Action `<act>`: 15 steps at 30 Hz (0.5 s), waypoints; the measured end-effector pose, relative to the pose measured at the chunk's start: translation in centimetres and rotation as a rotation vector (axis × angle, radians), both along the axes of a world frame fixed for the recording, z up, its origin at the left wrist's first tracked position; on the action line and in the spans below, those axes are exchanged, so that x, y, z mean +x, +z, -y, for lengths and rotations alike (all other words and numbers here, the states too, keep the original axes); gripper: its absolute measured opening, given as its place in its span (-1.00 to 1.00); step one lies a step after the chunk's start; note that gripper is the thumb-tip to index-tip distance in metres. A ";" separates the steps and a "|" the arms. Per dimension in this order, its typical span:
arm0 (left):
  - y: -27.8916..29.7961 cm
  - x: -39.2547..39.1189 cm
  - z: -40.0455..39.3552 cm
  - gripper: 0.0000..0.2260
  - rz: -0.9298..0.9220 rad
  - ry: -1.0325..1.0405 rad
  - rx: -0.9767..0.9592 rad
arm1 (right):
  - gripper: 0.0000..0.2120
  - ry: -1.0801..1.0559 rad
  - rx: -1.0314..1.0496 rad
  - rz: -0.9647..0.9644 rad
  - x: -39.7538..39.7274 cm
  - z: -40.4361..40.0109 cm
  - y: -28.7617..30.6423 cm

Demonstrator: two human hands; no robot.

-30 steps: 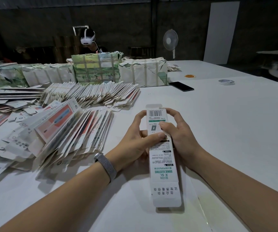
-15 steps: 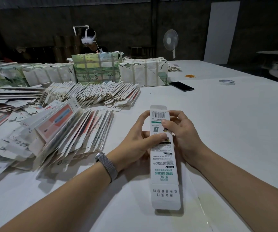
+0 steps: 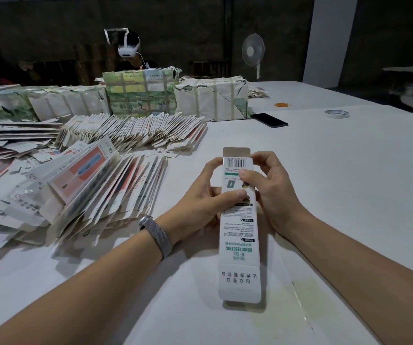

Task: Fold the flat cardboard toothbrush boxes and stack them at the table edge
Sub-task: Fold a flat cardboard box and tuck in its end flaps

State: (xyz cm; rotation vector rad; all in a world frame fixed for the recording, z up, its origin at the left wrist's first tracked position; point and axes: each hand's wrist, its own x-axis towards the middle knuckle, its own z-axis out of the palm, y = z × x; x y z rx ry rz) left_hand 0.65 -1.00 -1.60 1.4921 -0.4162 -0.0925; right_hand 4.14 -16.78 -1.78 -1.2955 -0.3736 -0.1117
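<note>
White bench (image 3: 337,170) runs back to a dark wall. Fingers (image 3: 247,175) of the right hand (image 3: 272,192) and left hand (image 3: 207,202) curl round the upper half of one toothbrush box (image 3: 239,235), thumbs pressing its printed face, far flap standing open. Flat boxes (image 3: 105,188) lean in fanned rows toward the bench's left edge, wrapped bundles (image 3: 210,98) behind them.

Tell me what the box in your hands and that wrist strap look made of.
The toothbrush box: thin white printed cardboard, seemingly matte; its open top flap shows a raw brownish-grey inside. The wrist strap on the left arm: looks like fine woven metal mesh, grey with a dull sheen, though it could be fabric.
</note>
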 end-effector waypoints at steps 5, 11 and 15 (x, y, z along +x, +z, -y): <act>-0.3 -0.2 0.1 -0.36 0.001 0.006 -0.014 | -0.73 -0.001 0.016 -0.008 0.1 0.2 0.0; -0.2 0.0 0.1 -0.28 -0.036 0.025 -0.023 | -0.67 0.011 0.041 0.001 0.1 0.2 0.2; 0.0 0.0 0.0 -0.45 -0.024 0.015 0.004 | -0.64 0.025 0.036 0.005 0.1 0.3 0.2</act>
